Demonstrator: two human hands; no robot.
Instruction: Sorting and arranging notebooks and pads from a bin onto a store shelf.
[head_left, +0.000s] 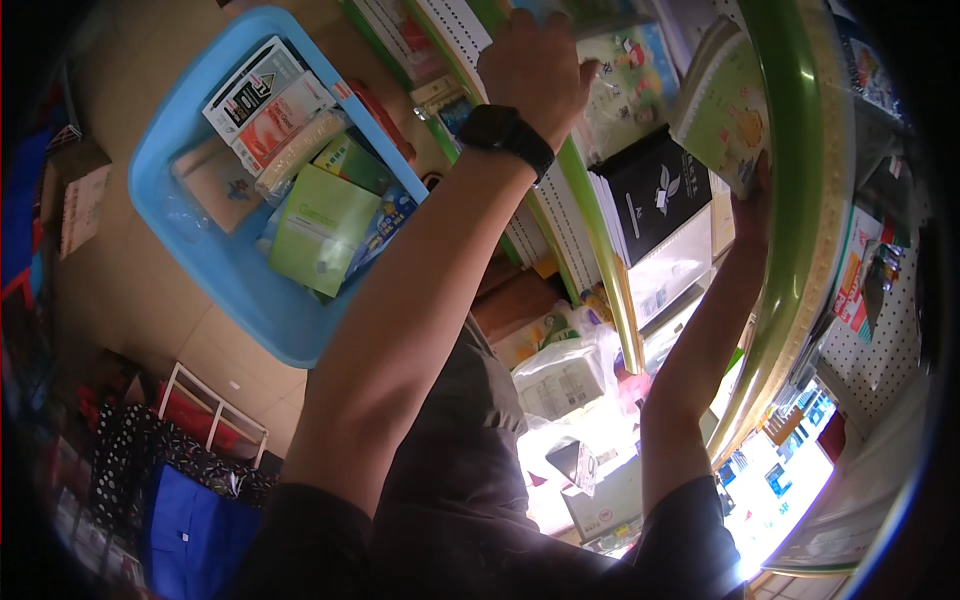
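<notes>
My right hand (752, 214), partly in shadow, grips the lower edge of a pale green spiral notebook (724, 112) with cartoon animals on its cover. The notebook is tilted between two shelf levels. My left hand (534, 75), with a black smartwatch (504, 139) on the wrist, reaches over the shelf's front edge. Its thumb stands apart beside a plastic-wrapped picture-covered notebook (626, 82); its fingertips are hard to make out. Below that lies a stack of black-covered notebooks (660, 199) with a leaf design.
A blue plastic basket (161, 187) at the left holds a green notebook (322, 229), boxes and wrapped packets. Green-trimmed shelf edges (787, 195) curve past my right arm. Plastic-wrapped goods (559, 382) lie on a low level under glare. A white wire rack (214, 412) stands on the floor.
</notes>
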